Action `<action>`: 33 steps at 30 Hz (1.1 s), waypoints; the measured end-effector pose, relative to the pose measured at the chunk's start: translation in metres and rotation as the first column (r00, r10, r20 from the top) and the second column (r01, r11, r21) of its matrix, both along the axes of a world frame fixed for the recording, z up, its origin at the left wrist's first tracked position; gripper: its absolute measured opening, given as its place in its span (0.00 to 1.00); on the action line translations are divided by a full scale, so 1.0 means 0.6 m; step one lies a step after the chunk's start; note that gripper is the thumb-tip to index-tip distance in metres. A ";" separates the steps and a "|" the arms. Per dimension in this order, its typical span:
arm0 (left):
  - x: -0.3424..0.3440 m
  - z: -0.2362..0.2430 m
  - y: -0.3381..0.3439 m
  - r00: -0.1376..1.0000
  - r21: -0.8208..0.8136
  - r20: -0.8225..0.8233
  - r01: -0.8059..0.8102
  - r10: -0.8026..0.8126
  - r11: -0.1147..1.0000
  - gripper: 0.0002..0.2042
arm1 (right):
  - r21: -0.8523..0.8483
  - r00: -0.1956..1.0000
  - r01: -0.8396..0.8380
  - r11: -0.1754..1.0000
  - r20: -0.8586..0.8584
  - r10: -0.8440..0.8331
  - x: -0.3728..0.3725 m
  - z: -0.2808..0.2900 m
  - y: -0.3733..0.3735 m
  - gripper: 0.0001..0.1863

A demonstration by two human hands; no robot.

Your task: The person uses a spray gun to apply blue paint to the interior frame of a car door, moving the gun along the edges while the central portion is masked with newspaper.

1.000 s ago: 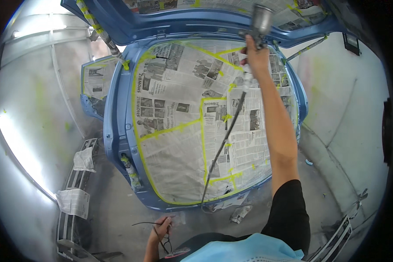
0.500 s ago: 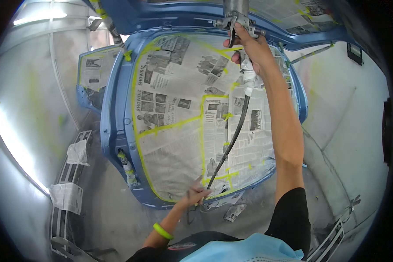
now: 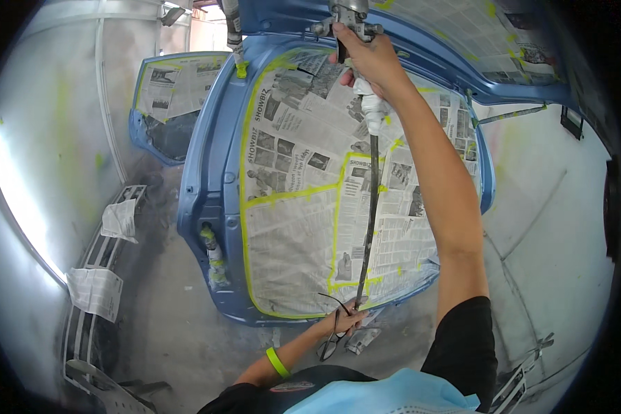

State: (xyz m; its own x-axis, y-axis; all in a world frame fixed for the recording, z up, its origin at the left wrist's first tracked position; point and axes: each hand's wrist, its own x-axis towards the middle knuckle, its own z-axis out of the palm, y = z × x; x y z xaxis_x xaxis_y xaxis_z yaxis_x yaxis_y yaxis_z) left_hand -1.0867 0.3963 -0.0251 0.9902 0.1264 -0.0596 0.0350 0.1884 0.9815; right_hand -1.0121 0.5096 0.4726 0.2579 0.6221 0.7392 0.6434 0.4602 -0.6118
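Observation:
My right hand [image 3: 367,58] is raised at the upper middle, closed round the grip of a metal spray gun [image 3: 348,26]. White wrapping [image 3: 372,114] covers the lower end of that grip. A black hose [image 3: 374,200] hangs from it down to my left hand [image 3: 345,321], which is closed round the hose low in front of me. A pair of dark-framed eyeglasses [image 3: 330,343] also dangles at my left hand. Behind the hose, newspaper [image 3: 290,228] edged with yellow tape covers the rear opening of a blue car body [image 3: 210,159].
A raised blue tailgate [image 3: 455,58] spans the top, with a taped strut [image 3: 512,114] at right. A papered door [image 3: 176,103] stands open at left. Metal racks [image 3: 93,272] line the left wall; another rack [image 3: 514,386] stands lower right. A bright lamp [image 3: 14,193] lights the left.
The view has shifted, so the car sits farther right. The spray gun appears farther left and higher, and the hose hangs straighter. My left hand shows farther right, with the eyeglasses plainer to see.

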 end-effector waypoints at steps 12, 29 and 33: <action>-0.043 0.016 0.028 0.995 -0.020 0.086 -0.047 0.048 0.999 0.27 | 0.011 0.941 0.187 0.982 0.287 -0.182 -0.010 0.022 0.053 0.25; -0.071 -0.059 0.026 0.991 0.143 -0.114 0.083 -0.067 0.986 0.23 | -0.294 0.968 0.154 0.943 0.238 -0.084 -0.050 -0.113 -0.046 0.22; -0.084 -0.109 0.016 0.991 0.152 -0.064 0.126 -0.117 0.980 0.24 | -0.519 0.990 0.008 0.854 0.124 0.066 -0.109 -0.203 -0.129 0.22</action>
State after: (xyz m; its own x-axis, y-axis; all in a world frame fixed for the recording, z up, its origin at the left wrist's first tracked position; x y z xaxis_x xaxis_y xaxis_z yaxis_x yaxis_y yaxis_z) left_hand -1.1372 0.4057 -0.0904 0.9945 0.0173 -0.1033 0.1029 0.0253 0.9944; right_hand -1.0772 0.4320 0.3509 0.1562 0.9296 0.3339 0.7266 0.1208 -0.6764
